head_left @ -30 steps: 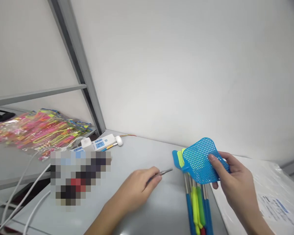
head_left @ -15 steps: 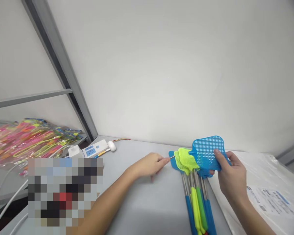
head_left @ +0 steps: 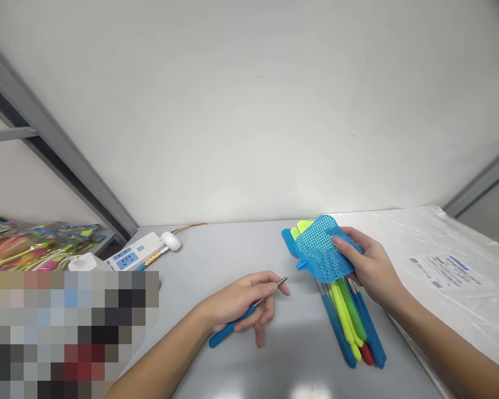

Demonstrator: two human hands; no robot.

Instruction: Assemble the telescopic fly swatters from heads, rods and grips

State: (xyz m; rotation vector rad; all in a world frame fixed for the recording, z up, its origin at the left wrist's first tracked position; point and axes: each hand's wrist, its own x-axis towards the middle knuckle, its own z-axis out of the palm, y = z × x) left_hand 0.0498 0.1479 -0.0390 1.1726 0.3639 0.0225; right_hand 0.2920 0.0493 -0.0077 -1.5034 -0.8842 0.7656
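My left hand [head_left: 255,302] is closed around a fly swatter handle [head_left: 233,328] with a blue grip and a thin metal rod, whose tip points up and to the right. My right hand [head_left: 368,260] pinches a blue mesh fly swatter head [head_left: 325,249] between thumb and fingers. The head's short socket faces left and down, apart from the rod tip. Beneath the head lies a bundle of fly swatters [head_left: 347,324] with blue, yellow-green, green and red grips. Their yellow-green and blue heads are partly hidden behind the held one.
On the left stand a white power strip [head_left: 135,252] and a white rounded plug or device [head_left: 170,241]. Bagged colourful items [head_left: 37,241] lie farther left. A white plastic-wrapped package with a label [head_left: 444,271] lies at right. A pixelated patch covers the lower left.
My left hand has lowered, and the blue-gripped handle in it now shows. The swatter head in my right hand has tilted, its socket turning downward. The view has shifted.
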